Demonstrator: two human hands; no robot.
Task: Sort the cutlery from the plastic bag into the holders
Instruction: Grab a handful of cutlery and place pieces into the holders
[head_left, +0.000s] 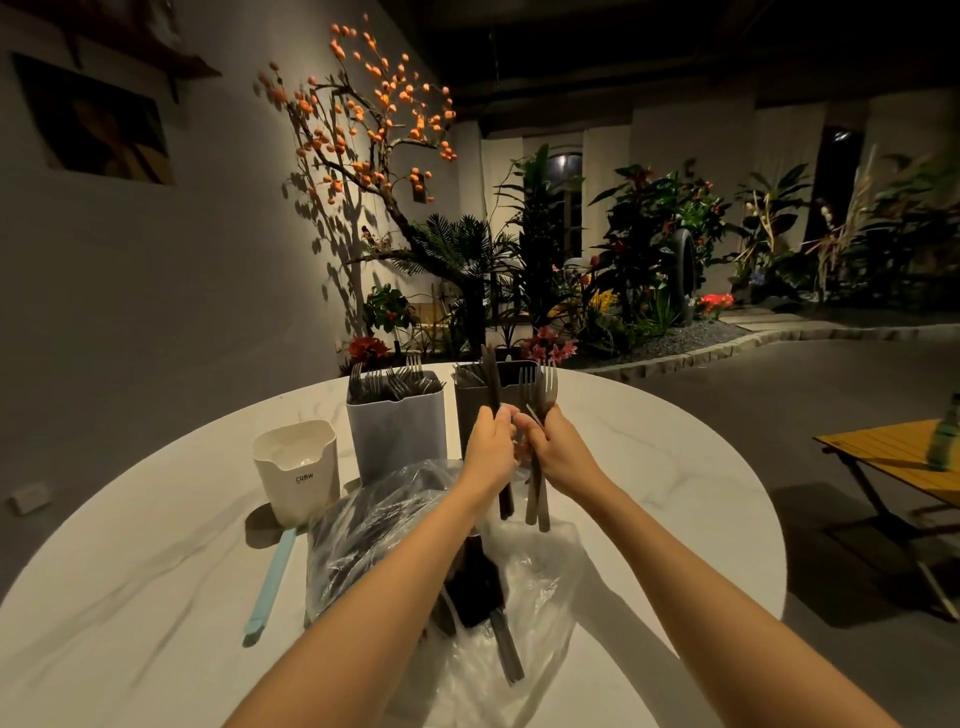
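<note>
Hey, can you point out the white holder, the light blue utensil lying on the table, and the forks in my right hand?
white holder (297, 475): head view, on its front wall by the lettering.
light blue utensil (270, 584): head view, mid-handle.
forks (544, 387): head view, on the necks below the tines, above the right hand (558, 454).

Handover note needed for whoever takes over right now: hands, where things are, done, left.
Left hand: grips a dark knife, blade up.
Right hand: grips two forks, tines up. Both hands are raised over the table, in front of the dark holder.
Holders: the grey holder holds forks; the dark holder holds cutlery, type hard to tell; the white holder looks empty.
Plastic bag lies open near the front edge with more dark cutlery inside. A light blue utensil lies on the table beside it.
Done: part sorted. Left: place the held pieces, empty the bag.
</note>
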